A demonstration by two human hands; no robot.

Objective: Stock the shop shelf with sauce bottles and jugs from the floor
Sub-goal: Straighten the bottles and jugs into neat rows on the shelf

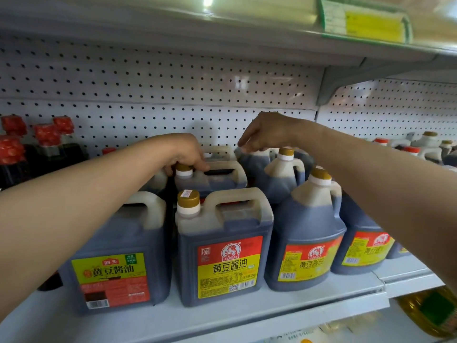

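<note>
Several dark soy sauce jugs with gold caps stand on the white shelf (247, 315). My left hand (184, 153) grips the gold cap and neck of a jug in the second row (212, 178), behind the front middle jug (222, 246). My right hand (265, 131) hovers with fingers pointing down over a back-row jug (254, 162), fingertips at its top; whether they touch it is unclear. A front left jug (116, 256) with a green and red label sits under my left forearm. Two more jugs (306, 231) stand under my right arm.
Red-capped dark bottles (14, 149) stand at the far left. More jugs and bottles (425, 147) fill the neighbouring bay on the right. A shelf above (222, 28) carries a price tag (366, 19). A yellow oil bottle (430, 313) shows below at right. The pegboard back wall (148, 90) is close behind.
</note>
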